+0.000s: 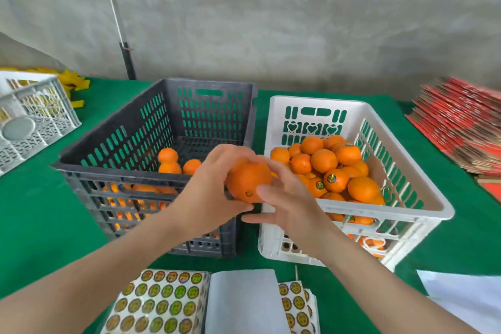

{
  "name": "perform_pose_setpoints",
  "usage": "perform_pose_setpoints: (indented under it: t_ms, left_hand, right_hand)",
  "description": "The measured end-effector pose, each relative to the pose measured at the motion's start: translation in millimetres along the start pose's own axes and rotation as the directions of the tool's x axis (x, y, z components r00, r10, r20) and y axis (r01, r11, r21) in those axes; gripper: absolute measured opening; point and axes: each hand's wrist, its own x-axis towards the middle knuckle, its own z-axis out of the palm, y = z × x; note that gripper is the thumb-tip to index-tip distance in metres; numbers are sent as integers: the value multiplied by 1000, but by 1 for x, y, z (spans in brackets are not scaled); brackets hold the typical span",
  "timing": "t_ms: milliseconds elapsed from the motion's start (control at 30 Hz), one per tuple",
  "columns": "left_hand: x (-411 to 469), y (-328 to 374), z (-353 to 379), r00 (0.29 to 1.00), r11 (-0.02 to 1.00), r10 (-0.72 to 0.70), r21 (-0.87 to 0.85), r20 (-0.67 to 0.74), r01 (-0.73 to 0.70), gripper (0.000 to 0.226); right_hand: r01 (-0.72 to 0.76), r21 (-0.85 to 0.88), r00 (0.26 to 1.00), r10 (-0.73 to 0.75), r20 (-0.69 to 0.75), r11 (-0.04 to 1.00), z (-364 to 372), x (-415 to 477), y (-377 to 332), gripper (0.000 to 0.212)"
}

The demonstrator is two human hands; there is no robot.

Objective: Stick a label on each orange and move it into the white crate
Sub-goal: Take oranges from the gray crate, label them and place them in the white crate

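My left hand (214, 179) has the orange (248, 182) in its grip, fingers curled over the top and thumb tucked underneath. I hold it up in the air over the gap between the two crates, just above their near rims. My right hand (287, 198) meets it from the other side: the thumb lies flat against the near face of the fruit and the forefinger bends round the far side, while my lower fingers stretch out straight below it, touching nothing. There is a small dark mark on the peel beside my thumb; whether it is a label I cannot tell.

The black crate (119, 168) stands to the left with a few loose oranges (168, 160) low in it. The white crate (393, 211) stands touching it on the right, holding a heap of fruit (325, 160), and some in the heap carry round stickers (332, 178).

Nearest me on the green table cover (40, 211) lie a sheet of round labels (160, 301), a blank grey sheet (241, 304) and another label sheet (296, 304). A pale crate (35, 116) stands far left, and a stack of red flat cartons (461, 122) far right.
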Motion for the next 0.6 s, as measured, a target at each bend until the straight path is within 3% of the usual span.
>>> perform_pose_setpoints:
  t_ms: [100, 133, 200, 267, 333, 400, 500, 600]
  left_hand:
    - [-22, 1, 29, 994, 993, 112, 45, 12, -112, 73]
    - [-28, -1, 37, 998, 999, 51, 11, 32, -51, 76]
    - [-39, -7, 52, 965, 959, -228, -144, 128, 246, 90]
    - [-49, -11, 60, 814, 702, -498, -412, 299, 581, 87]
    - [-60, -12, 65, 693, 364, -525, -605, 494, 708, 78]
    - [-70, -8, 74, 659, 198, -473, -658, 585, 726, 72]
    - [-77, -7, 88, 646, 171, -590, -708, 484, 686, 48]
    - [-87, -20, 96, 531, 162, -766, -691, 362, 704, 48]
  right_hand:
    - [-42, -2, 999, 42, -23, 999, -9, -16, 10, 60]
    - [-54, -56, 998, 52, -41, 997, -11, -22, 16, 61]
    - [-55, -280, 996, 34, -80, 958, -17, -34, 29, 66]
    - [-46, -404, 996, 13, -85, 914, -24, -43, 43, 65]
    - [-57, -403, 997, 28, -78, 913, -28, -51, 54, 63]
    - [-29, -446, 999, 8, -48, 895, -31, -54, 62, 62]
    - [22, -552, 995, 37, 96, 834, -39, -50, 77, 66]
    - [-216, -652, 953, 304, 23, 727, -59, -45, 101, 65]
